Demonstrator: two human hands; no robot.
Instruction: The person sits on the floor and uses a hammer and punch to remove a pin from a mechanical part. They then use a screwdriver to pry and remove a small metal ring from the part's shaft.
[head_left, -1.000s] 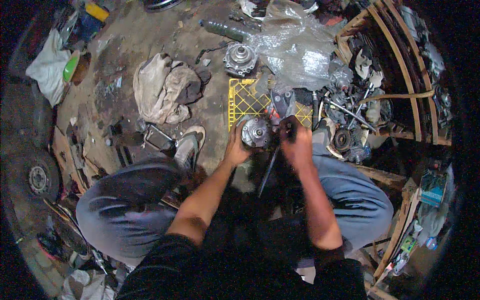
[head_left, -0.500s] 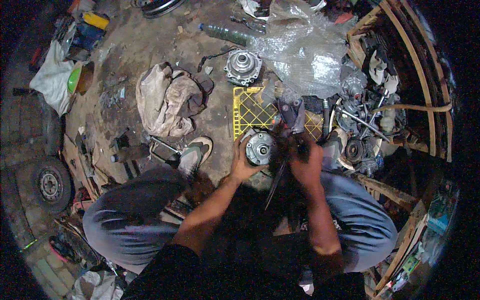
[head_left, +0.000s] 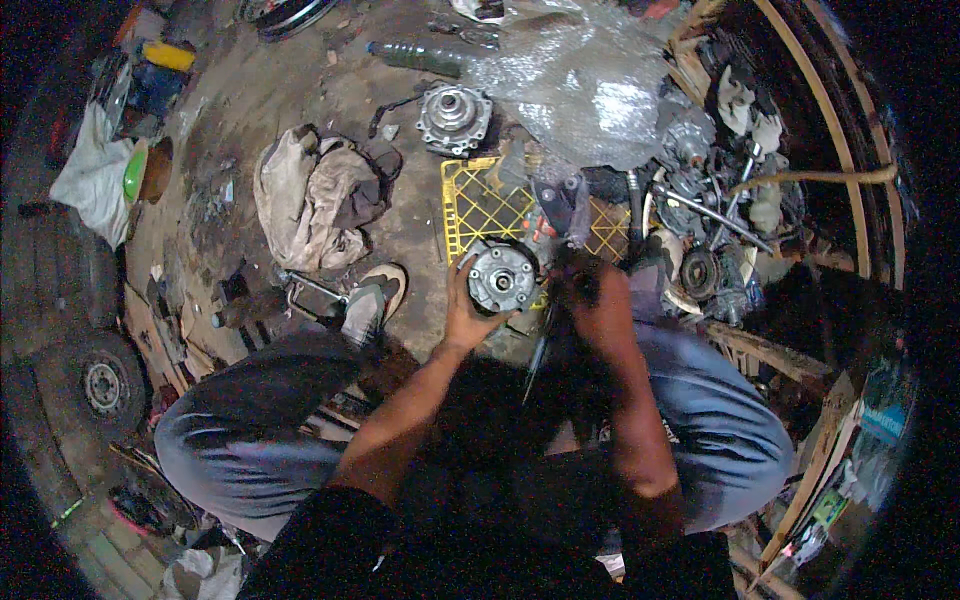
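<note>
My left hand (head_left: 468,318) is closed round the rim of a round silver metal part (head_left: 503,277), whose bolted face and centre hole point up. To its right, my right hand (head_left: 598,305) has its fingers curled together in deep shadow. A thin, dark, rod-like thing (head_left: 538,352) slants down beside that hand; whether the fingers grip it is hidden. Beneath and beyond both hands lies a yellow plastic grid crate (head_left: 485,205). A dark metal piece and a clear plastic bag (head_left: 562,195) rest on the crate. Past its far edge stands a flanged silver housing (head_left: 454,117).
A crumpled beige cloth (head_left: 310,200) lies on the floor to the left. Clear plastic sheeting (head_left: 590,80) and a plastic bottle (head_left: 415,57) are at the back. Metal parts and wrenches (head_left: 715,220) pile up at right. A wheel (head_left: 103,385) is at far left.
The silver part in my left hand now shows its face more squarely. The surroundings have shifted slightly left and up in the view. My right hand remains beside the part.
</note>
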